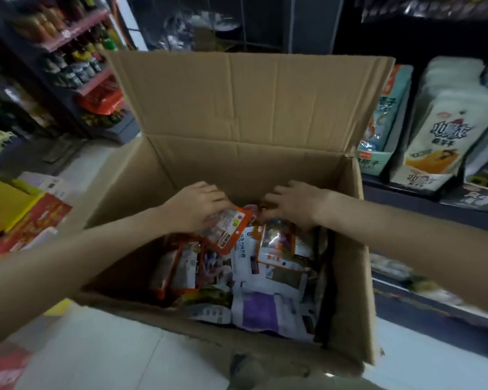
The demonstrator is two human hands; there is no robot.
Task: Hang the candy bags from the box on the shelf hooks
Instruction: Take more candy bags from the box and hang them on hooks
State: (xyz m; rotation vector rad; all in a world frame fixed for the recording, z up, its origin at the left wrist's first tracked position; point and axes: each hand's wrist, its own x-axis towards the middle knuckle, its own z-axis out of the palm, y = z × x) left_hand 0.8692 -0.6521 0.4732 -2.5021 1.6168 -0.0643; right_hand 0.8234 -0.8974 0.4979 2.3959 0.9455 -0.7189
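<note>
An open cardboard box (pixel 347 249) stands on the floor, its far flap upright. Several candy bags lie inside it, orange-edged ones (pixel 181 266) on the left and white-and-purple ones (pixel 268 305) on the right. Both my arms reach down into the box. My left hand (pixel 197 206) grips an orange-edged candy bag (pixel 231 226) and holds it tilted above the pile. My right hand (pixel 293 202) has its fingers curled down onto another orange-edged bag (pixel 279 240) at the far side of the pile; the fingertips are hidden, so its hold is unclear.
A shelf on the right carries upright white snack bags (pixel 445 128) and a green carton (pixel 378 130). A far shelf rack (pixel 76 66) on the left holds bottles. Yellow and red packages (pixel 14 218) lie at the left. White floor tiles (pixel 102 356) run in front of the box.
</note>
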